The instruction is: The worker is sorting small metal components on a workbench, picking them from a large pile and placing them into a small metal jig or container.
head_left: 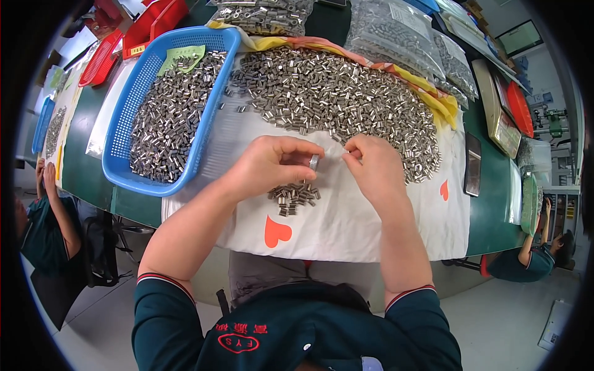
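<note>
My left hand (272, 166) holds a short, round silver metal piece (314, 162) on edge between thumb and fingertips. Just to its right, my right hand (376, 166) is closed in a pinch; a tiny bit of something shiny shows at its fingertips, too small to name. The two hands are a little apart, over a white cloth (346, 232) with red hearts. Beyond them spreads a large heap of small metal sleeves (334, 86). A smaller pile of the same sleeves (294, 198) lies below my left hand.
A blue perforated basket (112, 162) of sleeves, with a green slip, stands at the left. Bulging clear bags (396, 37) lie at the back, and a dark phone (472, 164) at the right. Red bins (102, 59) sit far left. Other people work at both sides.
</note>
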`<control>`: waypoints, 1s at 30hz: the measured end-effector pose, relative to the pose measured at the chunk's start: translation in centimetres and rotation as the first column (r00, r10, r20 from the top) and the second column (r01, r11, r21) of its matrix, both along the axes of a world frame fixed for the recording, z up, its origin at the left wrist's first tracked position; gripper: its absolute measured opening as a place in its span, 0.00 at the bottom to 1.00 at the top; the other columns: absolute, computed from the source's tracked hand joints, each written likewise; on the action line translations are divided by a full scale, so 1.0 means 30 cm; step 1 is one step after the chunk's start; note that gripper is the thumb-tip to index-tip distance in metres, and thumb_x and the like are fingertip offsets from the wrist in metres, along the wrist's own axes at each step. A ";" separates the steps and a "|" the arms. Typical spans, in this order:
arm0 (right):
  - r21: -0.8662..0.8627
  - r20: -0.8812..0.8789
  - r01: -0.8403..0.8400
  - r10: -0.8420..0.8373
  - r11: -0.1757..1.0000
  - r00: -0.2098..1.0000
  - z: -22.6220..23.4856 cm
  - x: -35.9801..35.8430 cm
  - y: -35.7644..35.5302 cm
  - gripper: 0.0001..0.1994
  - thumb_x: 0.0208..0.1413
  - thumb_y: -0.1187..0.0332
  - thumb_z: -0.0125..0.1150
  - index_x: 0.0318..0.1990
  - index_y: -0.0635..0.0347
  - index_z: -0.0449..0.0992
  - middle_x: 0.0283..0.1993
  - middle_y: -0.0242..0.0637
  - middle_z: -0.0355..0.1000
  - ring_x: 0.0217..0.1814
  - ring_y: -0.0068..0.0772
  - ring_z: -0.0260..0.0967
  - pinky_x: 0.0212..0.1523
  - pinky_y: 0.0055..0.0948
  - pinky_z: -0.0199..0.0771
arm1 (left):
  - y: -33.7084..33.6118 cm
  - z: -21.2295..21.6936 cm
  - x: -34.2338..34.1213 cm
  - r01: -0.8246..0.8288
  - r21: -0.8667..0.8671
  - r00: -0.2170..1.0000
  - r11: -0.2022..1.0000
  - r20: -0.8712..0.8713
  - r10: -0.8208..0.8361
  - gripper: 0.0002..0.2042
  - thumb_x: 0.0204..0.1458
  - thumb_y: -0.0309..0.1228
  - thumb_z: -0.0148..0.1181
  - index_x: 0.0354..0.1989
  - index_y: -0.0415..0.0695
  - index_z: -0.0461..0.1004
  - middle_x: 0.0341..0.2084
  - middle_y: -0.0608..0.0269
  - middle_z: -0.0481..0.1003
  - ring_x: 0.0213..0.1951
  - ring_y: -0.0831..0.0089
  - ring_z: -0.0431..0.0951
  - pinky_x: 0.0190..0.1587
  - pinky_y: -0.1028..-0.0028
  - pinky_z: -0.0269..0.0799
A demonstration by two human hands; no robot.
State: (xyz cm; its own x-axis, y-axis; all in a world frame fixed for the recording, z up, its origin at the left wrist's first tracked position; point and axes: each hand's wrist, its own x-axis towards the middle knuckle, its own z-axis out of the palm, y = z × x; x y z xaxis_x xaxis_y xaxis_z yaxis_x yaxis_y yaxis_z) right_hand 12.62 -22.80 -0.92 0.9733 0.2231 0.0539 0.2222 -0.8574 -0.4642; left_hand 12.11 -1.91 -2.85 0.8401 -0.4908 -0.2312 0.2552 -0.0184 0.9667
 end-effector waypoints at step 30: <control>0.668 -0.135 -0.030 0.161 0.744 0.978 0.016 -0.037 0.072 0.05 0.43 0.77 0.59 0.29 0.62 0.70 0.28 0.31 0.70 0.31 0.22 0.68 0.36 0.22 0.69 | 0.000 -0.001 0.004 -0.029 -0.146 0.999 0.989 0.013 0.031 0.17 0.45 0.21 0.62 0.47 0.37 0.71 0.35 0.67 0.75 0.36 0.84 0.73 0.40 0.83 0.71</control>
State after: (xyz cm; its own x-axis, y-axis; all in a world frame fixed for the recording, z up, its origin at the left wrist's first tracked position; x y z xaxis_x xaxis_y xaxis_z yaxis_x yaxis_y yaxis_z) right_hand 11.50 -20.63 -0.42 0.9559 0.2880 0.0571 0.1468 -0.3005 -0.9424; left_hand 12.22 -1.92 -2.88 0.8577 -0.4929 -0.1462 0.2391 0.1306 0.9622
